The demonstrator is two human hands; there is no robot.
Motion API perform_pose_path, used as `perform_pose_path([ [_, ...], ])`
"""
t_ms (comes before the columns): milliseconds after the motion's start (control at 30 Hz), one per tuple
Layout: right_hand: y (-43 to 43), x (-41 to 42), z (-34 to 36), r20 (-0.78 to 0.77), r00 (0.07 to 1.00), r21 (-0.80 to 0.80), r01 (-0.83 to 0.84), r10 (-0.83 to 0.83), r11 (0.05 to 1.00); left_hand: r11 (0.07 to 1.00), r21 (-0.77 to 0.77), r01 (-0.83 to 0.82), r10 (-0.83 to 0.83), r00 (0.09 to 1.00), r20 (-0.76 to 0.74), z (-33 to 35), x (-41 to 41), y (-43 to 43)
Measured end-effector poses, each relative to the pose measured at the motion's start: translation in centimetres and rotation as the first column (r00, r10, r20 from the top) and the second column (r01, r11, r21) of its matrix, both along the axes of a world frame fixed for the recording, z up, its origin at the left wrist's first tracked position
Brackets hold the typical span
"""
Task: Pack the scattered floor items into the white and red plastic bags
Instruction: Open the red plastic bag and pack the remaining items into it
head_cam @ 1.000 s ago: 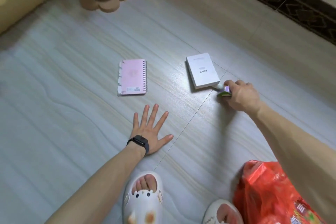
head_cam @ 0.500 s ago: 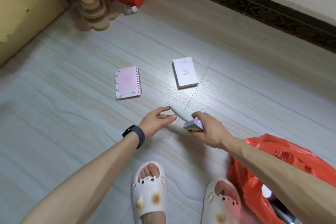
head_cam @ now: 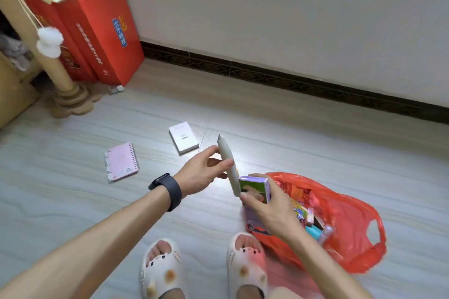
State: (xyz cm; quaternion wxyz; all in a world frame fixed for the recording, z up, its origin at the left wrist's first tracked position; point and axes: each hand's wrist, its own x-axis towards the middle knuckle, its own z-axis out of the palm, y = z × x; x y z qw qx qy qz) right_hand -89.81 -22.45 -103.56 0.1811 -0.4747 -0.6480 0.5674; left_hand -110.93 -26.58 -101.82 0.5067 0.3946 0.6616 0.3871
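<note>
Red plastic shows on the floor by the person's right foot. The red bag (head_cam: 345, 216) lies open there, and it has many small things in it, like bright packets and a blue-green thing. So part of the job looks done. The left hand (head_cam: 201, 173) pinches a pale stick (head_cam: 226, 158), with its thumb on one side and its fingers on the other. The stick points up and away from the person. The right hand (head_cam: 269, 213) has its fingers and thumb curled round a small purple box (head_cam: 255, 187) with a green side, and holds it just by the near edge of the bag. The low end of the stick is right beside the box and the right thumb. I cannot tell if the right hand grips the stick too. Both things are up in the air and not in the bag yet, so I think they go in next. Two things are left on the floor (head_cam: 315, 153): a pink notebook (head_cam: 121, 161) and a white box (head_cam: 184, 137). They lie apart from each other and well away from the bag. No white bag is in view, so I cannot say what is in it. I think the job is more than half done, but more things may lie outside the picture.
</note>
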Motion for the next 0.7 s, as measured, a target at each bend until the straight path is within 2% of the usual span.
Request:
perform_pose_path([
  [67, -1.3, 3.9, -1.1, 0.081, 0.981, 0.055, 0.171, -0.175, 0.984, 0.997, -0.003, 0.082, -0.081, 0.991, -0.102, 0.6, 0.8, 0.1],
  [133, -1.8, 7.8, -2.6, 0.198, 0.922, 0.066, 0.325, -0.332, 0.943, 0.981, -0.052, 0.189, -0.196, 0.952, -0.234, 1.0, 1.3, 0.2],
  [200, -1.4, 11.4, -3.8, 0.284, 0.867, -0.008, 0.43, -0.41, 0.903, 0.953, -0.137, 0.271, -0.304, 0.875, -0.376, 1.5, 2.2, 0.7],
  [267, -0.1, 14.2, -4.8, 0.218, 0.852, -0.178, 0.514, -0.476, 0.839, 0.925, -0.21, 0.318, -0.381, 0.793, -0.476, 2.1, 3.6, 1.5],
  [333, 1.3, 15.8, -5.2, 0.083, 0.792, -0.416, 0.579, -0.605, 0.701, 0.901, -0.242, 0.36, -0.434, 0.744, -0.508, 2.6, 5.6, 2.7],
  [400, 1.9, 16.5, -5.3, 0.004, 0.707, -0.59, 0.573, -0.707, 0.569, 0.87, -0.265, 0.417, -0.493, 0.701, -0.515, 2.6, 8.1, 4.0],
  [433, 1.9, 16.4, -5.3, -0.005, 0.692, -0.626, 0.561, -0.722, 0.542, 0.85, -0.278, 0.447, -0.524, 0.671, -0.524, 2.4, 9.4, 4.6],
  [567, 0.2, 15.4, -4.0, -0.051, 0.744, -0.616, 0.502, -0.667, 0.607, 0.769, -0.29, 0.57, -0.611, 0.519, -0.598, 0.7, 14.3, 5.7],
  [700, -0.3, 14.6, -3.5, -0.165, 0.779, -0.621, 0.395, -0.606, 0.677, 0.697, -0.264, 0.667, -0.668, 0.469, -0.578, -2.2, 18.4, 4.7],
])
